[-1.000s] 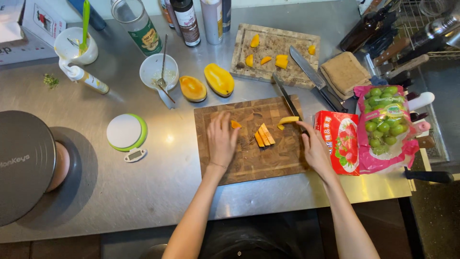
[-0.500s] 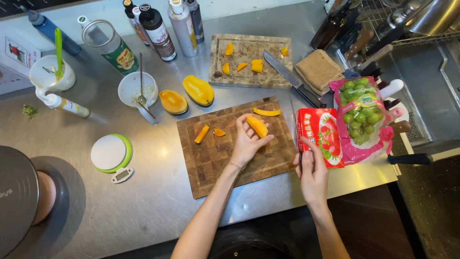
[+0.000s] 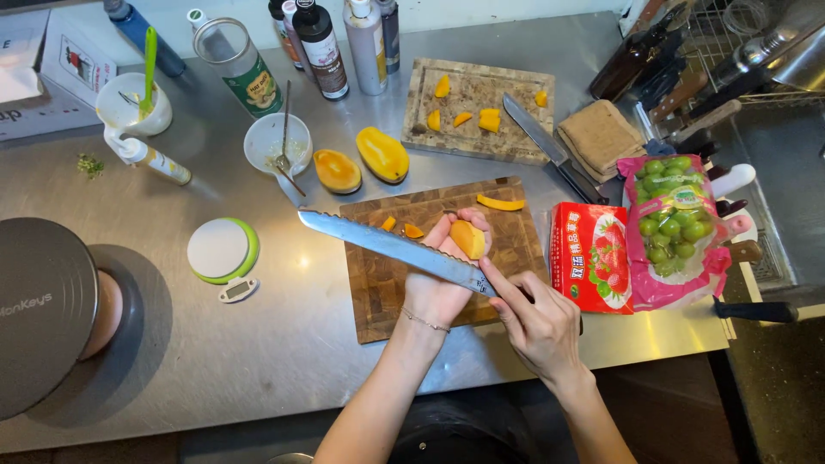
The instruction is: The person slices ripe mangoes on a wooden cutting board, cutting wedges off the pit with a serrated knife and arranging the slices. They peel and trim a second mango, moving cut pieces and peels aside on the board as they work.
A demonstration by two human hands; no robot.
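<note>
My left hand point(image 3: 440, 279) lies palm up over the dark wooden cutting board point(image 3: 378, 292) and cradles an orange mango piece point(image 3: 468, 238) in its fingers. My right hand point(image 3: 537, 322) grips a long serrated knife point(image 3: 387, 247), index finger stretched along the blade's base. The blade runs left across my left palm, just below the mango piece. Two small mango bits point(image 3: 402, 228) and a thin peel strip point(image 3: 500, 204) lie on the board.
Two mango halves point(image 3: 361, 161), a white bowl with a spoon point(image 3: 278, 142), bottles and a second board with mango chunks point(image 3: 477, 116) stand behind. A chef's knife point(image 3: 546, 146), strawberry box point(image 3: 589, 256) and green grapes bag point(image 3: 675, 219) lie right. A small scale point(image 3: 222, 251) sits left.
My right hand left the table edge and picked up the serrated knife, bringing it across my left hand. My left hand turned palm up with the mango piece.
</note>
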